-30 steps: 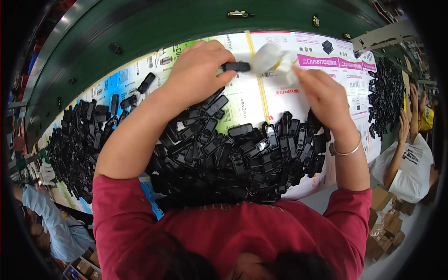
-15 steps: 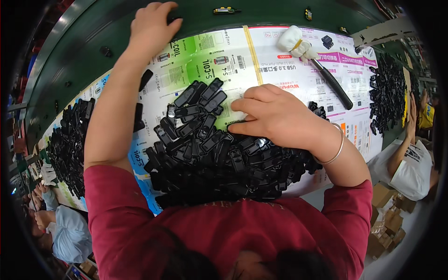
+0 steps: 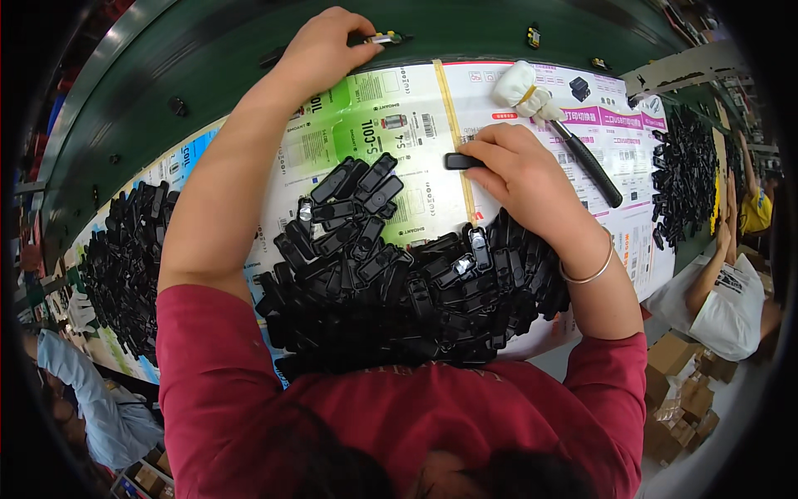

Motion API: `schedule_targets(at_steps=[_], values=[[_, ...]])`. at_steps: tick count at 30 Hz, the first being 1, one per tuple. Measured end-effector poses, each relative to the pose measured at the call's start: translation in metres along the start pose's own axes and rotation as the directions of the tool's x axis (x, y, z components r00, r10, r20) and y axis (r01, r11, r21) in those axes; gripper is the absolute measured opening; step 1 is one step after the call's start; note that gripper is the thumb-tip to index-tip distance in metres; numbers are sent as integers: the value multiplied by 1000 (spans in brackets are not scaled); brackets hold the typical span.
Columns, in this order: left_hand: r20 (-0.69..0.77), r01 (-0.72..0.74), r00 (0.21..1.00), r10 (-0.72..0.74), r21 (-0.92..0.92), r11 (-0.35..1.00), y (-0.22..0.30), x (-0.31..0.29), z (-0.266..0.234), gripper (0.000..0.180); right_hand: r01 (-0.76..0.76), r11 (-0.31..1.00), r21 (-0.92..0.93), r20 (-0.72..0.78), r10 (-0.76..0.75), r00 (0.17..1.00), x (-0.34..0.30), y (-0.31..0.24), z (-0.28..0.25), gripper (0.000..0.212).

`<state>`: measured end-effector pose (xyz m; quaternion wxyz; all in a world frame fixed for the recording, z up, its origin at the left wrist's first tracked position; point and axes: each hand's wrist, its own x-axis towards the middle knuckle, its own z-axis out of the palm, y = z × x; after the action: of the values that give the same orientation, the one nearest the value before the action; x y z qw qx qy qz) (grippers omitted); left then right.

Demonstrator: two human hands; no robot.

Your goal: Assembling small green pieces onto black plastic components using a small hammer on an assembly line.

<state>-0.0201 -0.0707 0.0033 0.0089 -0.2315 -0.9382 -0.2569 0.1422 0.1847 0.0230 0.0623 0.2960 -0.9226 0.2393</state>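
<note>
My left hand (image 3: 332,48) reaches over the green conveyor belt, thumb and forefinger closed around the end of a small yellow-and-silver electronic part (image 3: 387,38). A black piece (image 3: 272,57) lies on the belt beside that wrist. Between the thumb and fingers of my right hand (image 3: 511,160) is a black plastic casing (image 3: 460,161), held above the printed cardboard. Toward my body spreads a large heap of similar black casings (image 3: 374,291), several of them showing open, hollow sides. Two shiny metallic bits (image 3: 478,241) stand out among them.
A hammer (image 3: 592,158) with its head wrapped in white cloth lies on the cardboard sheet (image 3: 420,91). More casing piles stand left (image 3: 129,258) and right (image 3: 686,170). Other parts (image 3: 533,36) ride the belt (image 3: 465,29). People sit at both sides; cartons (image 3: 677,374) stand at right.
My left hand has moved right along the belt onto the yellow-and-silver part; a black piece now lies behind it. My right hand has lifted a casing up and away from the heap.
</note>
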Motion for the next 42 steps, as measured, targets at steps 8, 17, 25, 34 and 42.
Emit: schedule_targets(at_steps=[8, 17, 25, 34, 42], values=[[-35, -352, 936, 350, -86, 932, 52, -74, 22, 25, -183, 933, 311, -120, 230, 966, 16, 10, 7, 26], [-26, -342, 940, 342, -125, 931, 51, -74, 22, 27, 6, 999, 40, -154, 0, 988, 33, 5, 23, 24], [-29, -345, 939, 344, -95, 934, 51, -75, 22, 28, -1, 1000, 27, -146, 5, 989, 32, 7, 23, 23], [62, -256, 962, 266, -133, 958, 60, -75, 17, 25, -43, 999, -13, -87, 42, 995, 32, 5, 21, 22], [-39, -311, 951, 308, -120, 943, 59, -77, 24, 20, -231, 933, -277, -304, 143, 942, -7, 38, -26, 34]])
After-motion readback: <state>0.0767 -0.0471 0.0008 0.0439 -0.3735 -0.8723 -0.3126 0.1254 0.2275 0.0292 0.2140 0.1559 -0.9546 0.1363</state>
